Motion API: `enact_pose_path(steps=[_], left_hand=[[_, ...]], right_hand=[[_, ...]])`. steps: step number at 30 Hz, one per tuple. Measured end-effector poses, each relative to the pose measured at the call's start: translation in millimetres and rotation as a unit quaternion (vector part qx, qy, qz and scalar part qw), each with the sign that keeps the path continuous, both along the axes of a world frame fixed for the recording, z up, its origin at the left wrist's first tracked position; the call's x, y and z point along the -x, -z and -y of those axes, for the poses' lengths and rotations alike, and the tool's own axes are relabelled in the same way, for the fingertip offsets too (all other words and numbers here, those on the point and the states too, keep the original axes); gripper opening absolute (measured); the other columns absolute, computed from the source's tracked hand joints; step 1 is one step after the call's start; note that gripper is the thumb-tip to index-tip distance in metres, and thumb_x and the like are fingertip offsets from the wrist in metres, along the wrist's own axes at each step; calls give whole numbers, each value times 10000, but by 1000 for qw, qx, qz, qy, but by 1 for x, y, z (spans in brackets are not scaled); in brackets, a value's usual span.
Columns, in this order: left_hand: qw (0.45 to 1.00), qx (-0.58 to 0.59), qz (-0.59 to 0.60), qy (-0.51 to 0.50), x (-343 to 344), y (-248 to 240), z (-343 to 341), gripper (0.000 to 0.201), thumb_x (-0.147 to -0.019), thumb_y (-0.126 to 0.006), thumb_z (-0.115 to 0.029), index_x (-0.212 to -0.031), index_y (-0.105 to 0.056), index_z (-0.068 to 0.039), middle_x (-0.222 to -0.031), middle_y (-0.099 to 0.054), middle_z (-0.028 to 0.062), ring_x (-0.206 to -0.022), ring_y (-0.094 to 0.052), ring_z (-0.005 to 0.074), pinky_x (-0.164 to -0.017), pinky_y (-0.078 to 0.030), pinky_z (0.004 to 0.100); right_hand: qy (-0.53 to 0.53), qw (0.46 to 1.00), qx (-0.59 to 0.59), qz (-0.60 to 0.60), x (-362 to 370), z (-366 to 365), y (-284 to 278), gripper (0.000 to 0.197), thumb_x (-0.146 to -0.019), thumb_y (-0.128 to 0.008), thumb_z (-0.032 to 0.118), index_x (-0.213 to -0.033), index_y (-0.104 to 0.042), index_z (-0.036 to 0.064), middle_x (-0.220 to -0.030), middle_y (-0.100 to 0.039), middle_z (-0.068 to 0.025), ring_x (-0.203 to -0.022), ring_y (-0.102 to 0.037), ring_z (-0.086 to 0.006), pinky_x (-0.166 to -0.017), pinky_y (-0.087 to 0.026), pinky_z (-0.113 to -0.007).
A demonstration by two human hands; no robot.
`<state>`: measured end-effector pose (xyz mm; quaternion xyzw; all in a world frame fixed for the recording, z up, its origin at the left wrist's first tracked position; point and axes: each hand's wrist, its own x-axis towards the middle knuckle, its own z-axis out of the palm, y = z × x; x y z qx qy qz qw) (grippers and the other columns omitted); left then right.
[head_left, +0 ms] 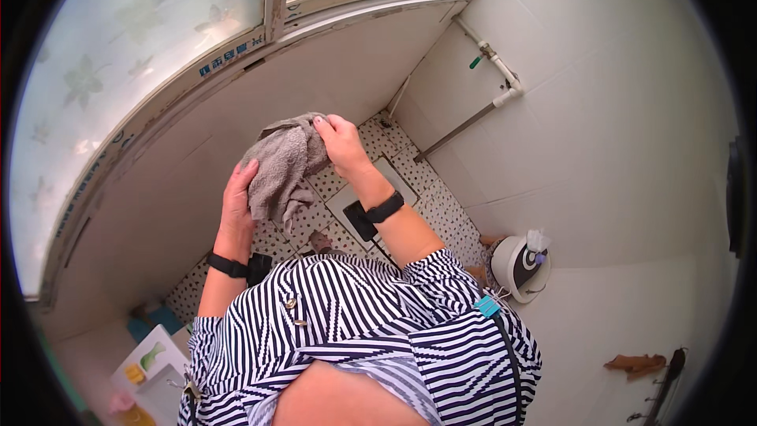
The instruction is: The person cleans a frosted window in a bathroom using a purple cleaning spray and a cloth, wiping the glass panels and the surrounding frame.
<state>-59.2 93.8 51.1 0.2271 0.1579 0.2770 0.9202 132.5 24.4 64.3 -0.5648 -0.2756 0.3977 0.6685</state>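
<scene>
A crumpled grey cloth (282,164), thick and towel-like, hangs between my two hands in front of me. My left hand (239,193) grips its lower left side, with the thumb lying on top and the other fingers behind the fabric. At its upper right edge, my right hand (341,142) pinches the cloth between thumb and fingers. One corner droops loosely toward the floor. Black bands circle both wrists, each with a dark block attached.
Frosted windows (150,55) run along the left and top above a pale wall. A white pipe (505,79) with a green-handled valve is on the right wall. Below lies a dotted tile floor (331,229). A round white bin (516,268) stands right; a white shelf (150,371) lower left.
</scene>
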Motion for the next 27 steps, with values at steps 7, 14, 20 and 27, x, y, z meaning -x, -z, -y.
enact_pose_path(steps=[7,14,20,27], left_hand=[[1000,11,-21,18,-23,-15,-6,243,-878,-493,-137,-1086,-535,-18,-1015,-610,112,-924,-599,233,-834,-486,357],[994,75,10,78,-56,-74,4,270,-820,-535,-187,-990,-581,16,-941,-643,139,-835,-631,260,-777,-514,370],[943,-303,-118,-63,-95,-112,4,176,-773,-559,-83,-930,-581,-5,-899,-583,83,-806,-561,182,-744,-457,300],[451,-746,-319,-371,-134,-146,-22,298,-748,-643,-131,-1013,-544,-39,-1256,-370,177,-1131,-397,331,-955,-330,412]], right_hand=[[12,986,148,-74,14,52,22,272,-875,-556,282,-1041,-540,67,-814,-544,-5,-658,-520,-97,-575,-467,-272],[-131,956,-73,-252,19,46,20,756,-814,-369,679,-1385,-276,191,-1367,-374,-95,-1233,-372,-289,-1014,-280,-507],[-220,925,-262,-166,4,46,-20,714,-855,-366,607,-1337,-340,81,-1335,-410,-111,-1202,-414,-269,-996,-356,-428],[-160,904,-251,-306,-75,26,-98,337,-876,-482,167,-1152,-499,-27,-1068,-597,-111,-947,-597,-211,-836,-492,-339]])
